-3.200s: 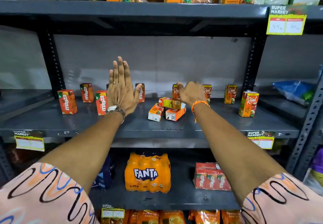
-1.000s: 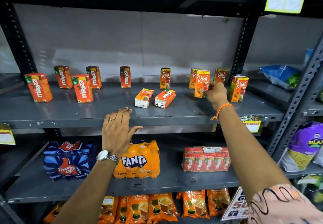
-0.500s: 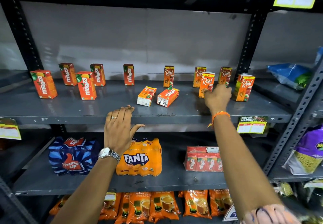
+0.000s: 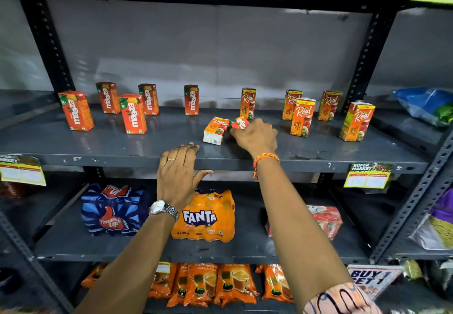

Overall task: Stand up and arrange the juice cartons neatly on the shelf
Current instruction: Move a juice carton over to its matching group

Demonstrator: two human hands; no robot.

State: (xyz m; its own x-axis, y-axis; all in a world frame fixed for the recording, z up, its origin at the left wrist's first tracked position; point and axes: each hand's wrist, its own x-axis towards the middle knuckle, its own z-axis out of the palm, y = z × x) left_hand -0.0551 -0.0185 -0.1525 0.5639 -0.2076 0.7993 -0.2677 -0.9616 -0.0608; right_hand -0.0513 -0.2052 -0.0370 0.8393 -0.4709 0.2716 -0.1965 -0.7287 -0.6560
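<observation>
On the grey shelf [image 4: 122, 147] several orange-red Maaza cartons [image 4: 133, 114] stand upright at the left, and several Real cartons [image 4: 302, 117] stand upright at the right. One Real carton [image 4: 214, 131] lies flat in the middle. Right beside it my right hand [image 4: 257, 137] is closed over a second toppled carton [image 4: 240, 123], of which only the top end shows. My left hand [image 4: 179, 176] rests flat on the shelf's front edge, fingers apart, holding nothing.
Below stand a Thums Up pack [image 4: 112, 209], a Fanta pack [image 4: 203, 217] and a red Maaza multipack [image 4: 326, 220]. Orange pouches [image 4: 215, 284] fill the bottom shelf. A blue bag [image 4: 426, 104] lies on the right-hand bay. Price tags [image 4: 367, 175] hang from the shelf edge.
My right hand left the upright Real carton at the right and moved left onto the toppled carton in the middle. My left hand stayed on the shelf edge.
</observation>
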